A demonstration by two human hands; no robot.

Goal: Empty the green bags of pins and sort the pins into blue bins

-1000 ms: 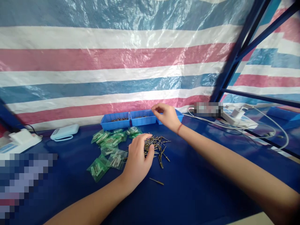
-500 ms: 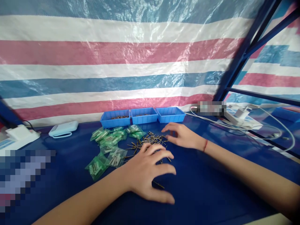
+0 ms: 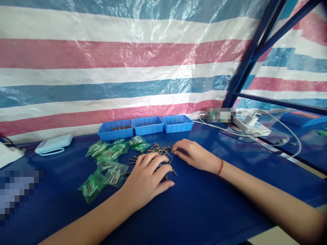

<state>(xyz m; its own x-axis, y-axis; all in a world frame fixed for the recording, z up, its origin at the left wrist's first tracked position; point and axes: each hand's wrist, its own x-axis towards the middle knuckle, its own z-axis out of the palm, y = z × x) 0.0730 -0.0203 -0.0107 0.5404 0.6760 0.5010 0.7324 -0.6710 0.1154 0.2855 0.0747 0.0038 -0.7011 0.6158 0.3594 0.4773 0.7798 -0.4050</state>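
Observation:
A loose pile of thin metal rods (image 3: 159, 149), dark with brass-coloured parts, lies on the blue table (image 3: 204, 207). My left hand (image 3: 146, 178) is palm down over the near side of the pile, with curved, parted fingers, and covers part of it. At the pile's right edge is my right hand (image 3: 192, 154), its thumb and forefinger brought together on what looks like one rod's end. Small green-tinted clear bags (image 3: 90, 187) of similar pieces lie left of the pile.
Three blue bins stand behind the pile: the left bin (image 3: 114, 134) and middle bin (image 3: 149, 129) hold small metal pieces, beside the right bin (image 3: 178, 126). A pale blue case (image 3: 53, 144) lies at left. White cables (image 3: 230, 131) and a power strip (image 3: 255, 127) are at right.
My left hand has drawn inward, thumb nearer its fingers, and a stray rod by the thumb no longer shows apart. My right fingertips have closed together. The view has shifted slightly right.

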